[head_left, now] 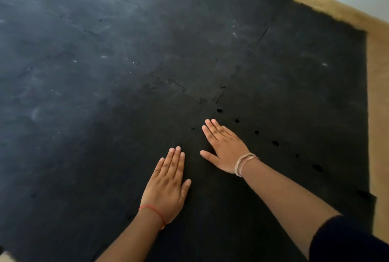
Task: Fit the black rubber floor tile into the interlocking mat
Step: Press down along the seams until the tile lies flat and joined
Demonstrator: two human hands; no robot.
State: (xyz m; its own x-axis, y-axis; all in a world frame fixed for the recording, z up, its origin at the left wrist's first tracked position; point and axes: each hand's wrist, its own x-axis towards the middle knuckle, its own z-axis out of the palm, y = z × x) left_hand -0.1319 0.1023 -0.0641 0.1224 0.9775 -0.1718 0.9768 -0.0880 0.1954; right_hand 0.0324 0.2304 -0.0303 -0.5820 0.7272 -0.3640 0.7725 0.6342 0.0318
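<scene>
Left of both hands the mat (88, 68) runs off dusty and grey, its joints there closed and hard to make out. The left hand (167, 186) lies flat on the rubber, fingers together and pointing away from the person, thumb out to the right, grasping nothing; a red thread (152, 212) circles its wrist. A faint seam (186, 135) seems to pass from below this hand up between the two hands toward the puzzle-cut corner joint (202, 95) just beyond the fingertips, though black on black makes the line uncertain. The tile (242, 209) is under and to the right of that seam, lying flat in its place, its long axis running from the person's body out toward the joint. The right hand (226, 148) is the farther forward and nearer the joint; it too is spread palm-down, fingers angled up-left, thumb toward the left hand, holding nothing, with pale bands (245, 163) on the wrist. Right of it a row of dark gaps (256, 132) marks the tile's other edge, where tabs look not fully seated, so pressing should probably move that way. Beyond lies bare wood floor (377, 114).
</scene>
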